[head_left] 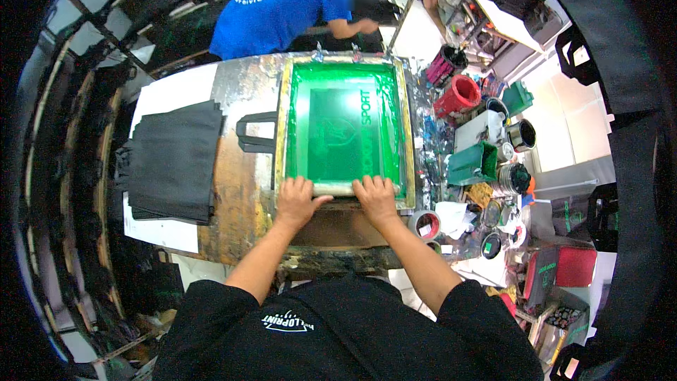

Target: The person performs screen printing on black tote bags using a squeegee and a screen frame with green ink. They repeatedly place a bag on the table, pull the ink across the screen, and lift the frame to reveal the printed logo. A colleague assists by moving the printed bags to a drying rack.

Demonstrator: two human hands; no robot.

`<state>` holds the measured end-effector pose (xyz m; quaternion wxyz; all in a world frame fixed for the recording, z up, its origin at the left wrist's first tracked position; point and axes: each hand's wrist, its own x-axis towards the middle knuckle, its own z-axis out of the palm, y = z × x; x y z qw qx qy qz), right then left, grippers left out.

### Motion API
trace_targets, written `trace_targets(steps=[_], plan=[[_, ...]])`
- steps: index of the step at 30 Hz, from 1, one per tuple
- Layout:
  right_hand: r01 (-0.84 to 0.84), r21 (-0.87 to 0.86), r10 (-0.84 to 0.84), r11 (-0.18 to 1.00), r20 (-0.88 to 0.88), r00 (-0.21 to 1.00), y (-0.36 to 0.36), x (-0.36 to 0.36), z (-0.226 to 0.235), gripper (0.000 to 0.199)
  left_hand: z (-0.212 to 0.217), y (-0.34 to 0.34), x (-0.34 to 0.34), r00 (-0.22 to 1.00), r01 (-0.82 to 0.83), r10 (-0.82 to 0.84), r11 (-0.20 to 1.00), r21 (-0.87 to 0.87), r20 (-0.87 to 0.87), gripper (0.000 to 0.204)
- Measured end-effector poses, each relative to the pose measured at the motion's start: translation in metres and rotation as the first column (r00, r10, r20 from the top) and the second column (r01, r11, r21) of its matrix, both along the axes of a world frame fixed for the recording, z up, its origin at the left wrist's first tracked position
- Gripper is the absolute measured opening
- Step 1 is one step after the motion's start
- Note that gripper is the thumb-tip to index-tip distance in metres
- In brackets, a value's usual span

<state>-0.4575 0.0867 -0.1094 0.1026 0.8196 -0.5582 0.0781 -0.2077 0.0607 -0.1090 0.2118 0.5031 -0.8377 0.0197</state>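
Observation:
A screen-printing frame lies on the worktable in front of me, its mesh coated with wet green ink. Lettering and an emblem show through the mesh. Across its near end runs a pale bar that looks like a squeegee. My left hand is closed over the bar's left part, thumb pointing inward. Over its right part my right hand is closed too, fingers curled on the far side. From under the frame's left side sticks out the handle of a black fabric bag; the rest is hidden.
Left on the table lies a stack of black bags over white sheets. Ink pots, a red bucket and a green container crowd the right side. Across the table a person in a blue shirt leans over. Shelves line the left.

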Motion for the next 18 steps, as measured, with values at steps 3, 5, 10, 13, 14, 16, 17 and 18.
trace_targets(steps=[3, 5, 10, 13, 14, 16, 17, 18], plan=[[0.011, -0.068, -0.009, 0.998, 0.033, 0.999, 0.000, -0.006, 0.000, 0.027, -0.006, -0.003, -0.009, 0.999, -0.007, 0.008, 1.000, 0.017, -0.035, 0.058], [0.021, -0.023, -0.021, 1.000, -0.004, 1.000, -0.012, -0.012, 0.001, 0.030, 0.003, -0.013, -0.013, 0.998, -0.006, 0.009, 0.999, 0.046, -0.069, 0.058], [0.023, 0.273, -0.016, 0.962, -0.027, 1.000, -0.015, -0.004, 0.043, 0.063, 0.017, 0.002, 0.011, 0.994, -0.068, 0.073, 0.996, 0.063, -0.082, 0.084], [-0.006, 0.281, 0.003, 0.960, 0.012, 1.000, -0.008, -0.008, 0.048, 0.066, -0.002, 0.031, 0.030, 0.963, -0.227, 0.245, 0.961, 0.156, -0.109, 0.110], [-0.016, 0.277, 0.017, 0.961, 0.001, 1.000, -0.007, -0.008, 0.048, 0.066, -0.011, 0.039, 0.039, 0.940, -0.283, 0.317, 0.931, 0.230, -0.126, 0.118], [-0.044, 0.269, 0.051, 0.962, -0.020, 0.998, -0.007, -0.007, 0.048, 0.066, -0.044, 0.054, 0.062, 0.924, -0.371, 0.382, 0.901, 0.224, -0.008, 0.124], [-0.056, 0.275, 0.068, 0.960, -0.032, 0.997, -0.007, -0.009, 0.044, 0.064, -0.047, 0.055, 0.066, 0.911, -0.411, 0.409, 0.884, 0.225, 0.055, 0.128], [-0.051, 0.273, 0.062, 0.961, -0.031, 0.998, -0.007, -0.014, 0.039, 0.063, -0.051, 0.052, 0.066, 0.911, -0.410, 0.406, 0.869, 0.278, 0.072, 0.128]])
